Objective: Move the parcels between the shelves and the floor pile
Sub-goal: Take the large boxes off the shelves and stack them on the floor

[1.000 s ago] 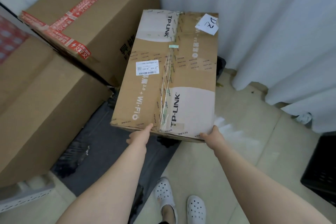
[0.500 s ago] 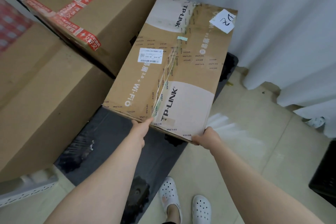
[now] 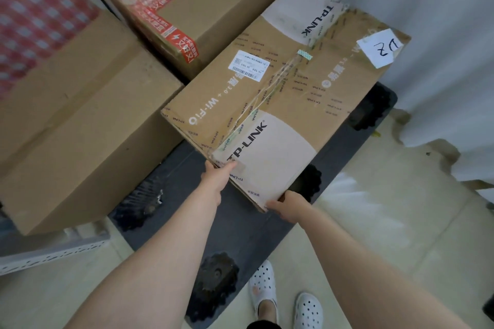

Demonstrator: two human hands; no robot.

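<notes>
Around: plain carton (image 3: 80,128) left of the hands, red-taped carton (image 3: 213,2) beyond it, curtain (image 3: 441,35) to the right.
Box: box (image 3: 280,93) marked TP-LINK, out ahead of the hands over a dark mat (image 3: 240,227) on the tiled floor (image 3: 374,235); taped shut, contents hidden.
Hands: left hand (image 3: 217,179) and right hand (image 3: 290,205) grip its near edge.
Materials: brown cardboard, white labels, clear tape.

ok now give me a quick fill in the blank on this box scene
The parcel gripped by the left hand and right hand bears the brand name ____.
The white note on its far corner reads ____.
The big box behind it is sealed with ____ tape.
Missing words: TP-LINK; D2; red.
</notes>
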